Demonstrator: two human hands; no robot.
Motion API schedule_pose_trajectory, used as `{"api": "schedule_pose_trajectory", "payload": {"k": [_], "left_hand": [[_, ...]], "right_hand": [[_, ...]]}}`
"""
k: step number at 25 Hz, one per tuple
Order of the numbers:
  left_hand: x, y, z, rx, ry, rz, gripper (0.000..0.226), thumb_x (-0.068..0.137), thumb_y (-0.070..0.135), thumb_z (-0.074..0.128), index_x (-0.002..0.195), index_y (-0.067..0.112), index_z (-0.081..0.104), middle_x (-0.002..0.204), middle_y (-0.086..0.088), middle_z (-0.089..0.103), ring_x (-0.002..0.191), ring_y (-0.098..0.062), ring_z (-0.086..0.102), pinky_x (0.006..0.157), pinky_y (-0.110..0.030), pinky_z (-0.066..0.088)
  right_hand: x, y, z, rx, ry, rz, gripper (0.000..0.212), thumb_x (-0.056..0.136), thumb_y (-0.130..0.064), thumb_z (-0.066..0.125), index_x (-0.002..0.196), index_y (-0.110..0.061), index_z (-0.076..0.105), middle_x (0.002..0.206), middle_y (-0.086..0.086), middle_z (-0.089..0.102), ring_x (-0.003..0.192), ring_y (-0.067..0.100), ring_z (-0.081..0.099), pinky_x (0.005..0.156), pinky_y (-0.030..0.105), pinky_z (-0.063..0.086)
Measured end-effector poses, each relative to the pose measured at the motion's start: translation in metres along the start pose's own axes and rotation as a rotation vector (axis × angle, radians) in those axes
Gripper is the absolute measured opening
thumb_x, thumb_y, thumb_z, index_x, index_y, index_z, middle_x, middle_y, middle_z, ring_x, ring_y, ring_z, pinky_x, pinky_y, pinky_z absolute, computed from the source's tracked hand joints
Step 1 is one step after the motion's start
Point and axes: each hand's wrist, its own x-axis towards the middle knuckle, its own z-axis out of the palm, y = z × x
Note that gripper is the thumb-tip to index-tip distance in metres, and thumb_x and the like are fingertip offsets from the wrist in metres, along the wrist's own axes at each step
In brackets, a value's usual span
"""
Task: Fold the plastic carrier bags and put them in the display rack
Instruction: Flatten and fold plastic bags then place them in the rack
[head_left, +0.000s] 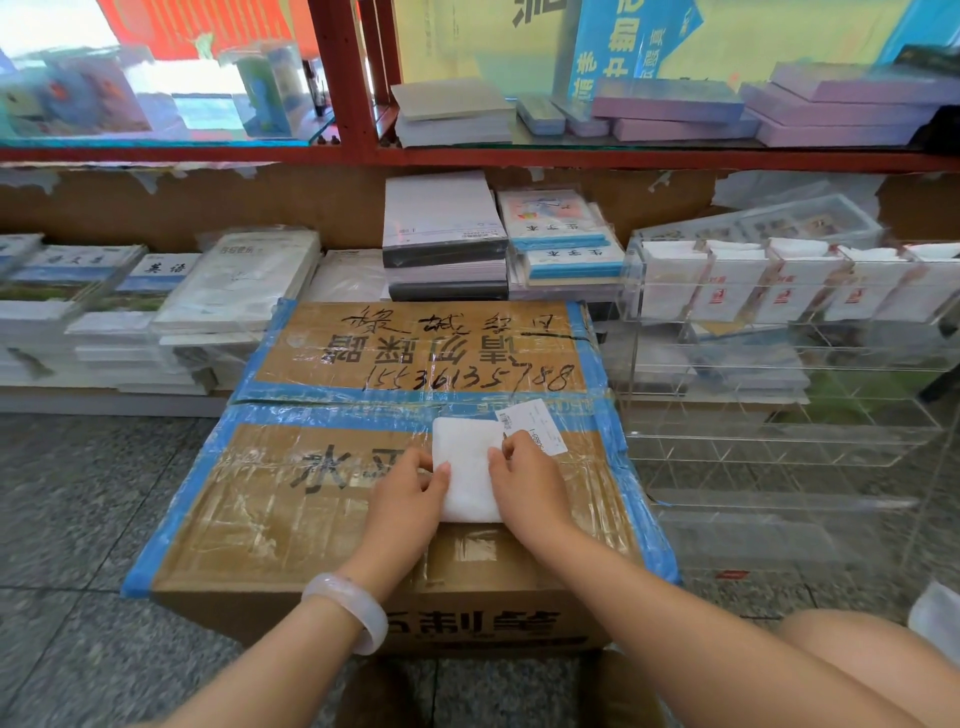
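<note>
Serving as the counter, the taped box (291, 499) lies flat under both hands, giving a firm surface for creasing. The clear rack (779, 364) stands to the right of the right hand, near enough for loading; its top row already holds folded bags (727, 283), lower rows appear unfilled. The white bag (467, 467), folded to a compact rectangle, rests on the box between the hands. Left hand (410, 488) pinches its left edge; right hand (524, 480) pinches the upper right edge, seemingly steadying the fold. Judged ready for racking.
</note>
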Motion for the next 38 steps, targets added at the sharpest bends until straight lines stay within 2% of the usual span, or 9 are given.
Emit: {"api": "schedule_pose_trajectory", "payload": {"k": [6, 9, 12, 16, 20, 24, 29, 34, 38], "left_hand": [[0.007, 0.003, 0.008, 0.202, 0.07, 0.009, 0.008, 0.095, 0.019, 0.048, 0.097, 0.012, 0.043, 0.078, 0.005, 0.047, 0.075, -0.017, 0.048, 0.06, -0.031, 0.034], [0.009, -0.001, 0.006, 0.258, 0.021, 0.034, 0.007, 0.095, 0.019, 0.049, 0.095, 0.013, 0.044, 0.077, 0.003, 0.051, 0.073, -0.016, 0.05, 0.061, -0.031, 0.037], [0.008, -0.004, -0.005, 0.386, -0.06, 0.12, 0.005, 0.094, 0.023, 0.05, 0.091, 0.021, 0.047, 0.072, 0.009, 0.05, 0.073, -0.015, 0.051, 0.061, -0.028, 0.036], [0.005, -0.008, -0.021, 0.64, 0.118, 0.362, 0.007, 0.085, 0.019, 0.064, 0.081, 0.022, 0.059, 0.069, 0.006, 0.057, 0.074, -0.023, 0.059, 0.066, -0.029, 0.035], [-0.022, -0.04, -0.001, 0.932, 0.007, 0.75, 0.047, 0.094, 0.035, 0.038, 0.124, 0.004, 0.057, 0.129, -0.018, 0.057, 0.123, -0.031, 0.049, 0.101, -0.04, 0.031], [-0.039, -0.076, -0.014, 1.041, -0.156, 0.782, 0.072, 0.095, 0.059, 0.015, 0.149, 0.013, 0.018, 0.145, -0.018, 0.036, 0.141, -0.027, 0.016, 0.11, -0.037, 0.011], [-0.045, -0.077, -0.022, 1.041, -0.135, 0.796, 0.069, 0.09, 0.068, 0.015, 0.148, 0.03, 0.021, 0.144, -0.018, 0.037, 0.135, -0.028, 0.026, 0.102, -0.05, 0.017], [-0.044, -0.078, -0.022, 1.019, -0.091, 0.808, 0.071, 0.089, 0.067, 0.021, 0.149, 0.031, 0.008, 0.143, -0.015, 0.04, 0.135, -0.029, 0.026, 0.101, -0.053, 0.018], [-0.049, -0.082, -0.024, 1.049, -0.102, 0.826, 0.075, 0.079, 0.067, 0.037, 0.146, 0.035, 0.025, 0.143, -0.017, 0.042, 0.134, -0.03, 0.028, 0.102, -0.052, 0.018]], "right_hand": [[-0.001, -0.003, -0.006, -0.103, 0.011, -0.003, 0.014, 0.095, -0.026, 0.049, 0.105, -0.016, 0.045, 0.089, 0.0, 0.056, 0.083, 0.022, 0.055, 0.062, 0.03, 0.039], [0.002, 0.0, -0.022, -0.276, 0.088, -0.418, 0.04, 0.097, -0.026, 0.046, 0.136, -0.018, 0.042, 0.135, 0.002, 0.048, 0.122, 0.021, 0.047, 0.093, 0.031, 0.041], [0.01, 0.007, -0.025, -0.548, -0.281, -0.799, 0.055, 0.099, -0.042, 0.022, 0.15, -0.024, 0.02, 0.158, -0.005, 0.013, 0.145, 0.011, 0.006, 0.114, 0.031, -0.003], [0.008, 0.027, -0.011, -0.694, -0.488, -0.767, 0.082, 0.077, -0.06, -0.013, 0.151, -0.027, 0.0, 0.158, -0.009, -0.007, 0.141, 0.001, -0.014, 0.112, 0.031, -0.018], [0.004, 0.028, -0.005, -0.689, -0.47, -0.733, 0.079, 0.078, -0.056, -0.015, 0.15, -0.026, -0.003, 0.157, -0.011, -0.008, 0.137, -0.002, -0.018, 0.113, 0.031, -0.018], [0.008, 0.026, -0.009, -0.69, -0.516, -0.682, 0.05, 0.102, -0.038, 0.009, 0.151, -0.031, 0.0, 0.157, -0.014, -0.008, 0.143, 0.002, -0.012, 0.114, 0.033, -0.016], [0.002, 0.013, -0.006, -0.67, -0.416, -0.696, 0.07, 0.082, -0.057, -0.015, 0.148, -0.033, -0.005, 0.15, -0.018, -0.018, 0.143, 0.004, -0.017, 0.111, 0.039, -0.024], [-0.005, 0.009, 0.006, -0.699, -0.579, -0.799, 0.063, 0.078, -0.058, -0.015, 0.139, -0.039, -0.013, 0.154, -0.017, -0.011, 0.139, -0.003, -0.015, 0.109, 0.037, -0.026], [0.012, 0.022, 0.002, -0.736, -0.479, -0.671, 0.068, 0.073, -0.058, -0.021, 0.138, -0.038, -0.017, 0.148, -0.02, -0.02, 0.14, -0.001, -0.017, 0.112, 0.042, -0.02]]}}
